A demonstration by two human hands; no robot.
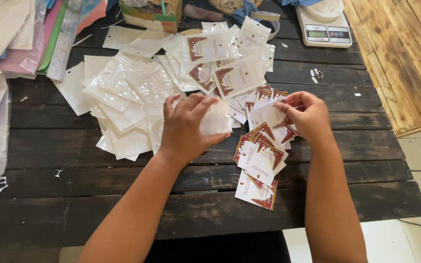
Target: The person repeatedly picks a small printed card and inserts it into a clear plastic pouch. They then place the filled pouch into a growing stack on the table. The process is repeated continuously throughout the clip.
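Observation:
My left hand (186, 127) grips a small clear plastic pouch (216, 119) over the middle of the dark wooden table (74, 204). My right hand (309, 116) pinches a white card with a red pattern (268, 113) just to the right of the pouch, its edge close to the pouch's side. Below both hands lies a loose pile of the same printed cards (261, 160). Empty clear pouches (123, 97) spread out to the left. Behind the hands sit filled pouches with cards inside (225, 63).
A white digital scale (325, 22) stands at the back right. Stacked plastic sheets and coloured paper (20, 39) lie at the back left, a cardboard box (152, 17) at the back. A lighter wooden surface (405, 58) adjoins on the right; the table's front edge drops to tiled floor.

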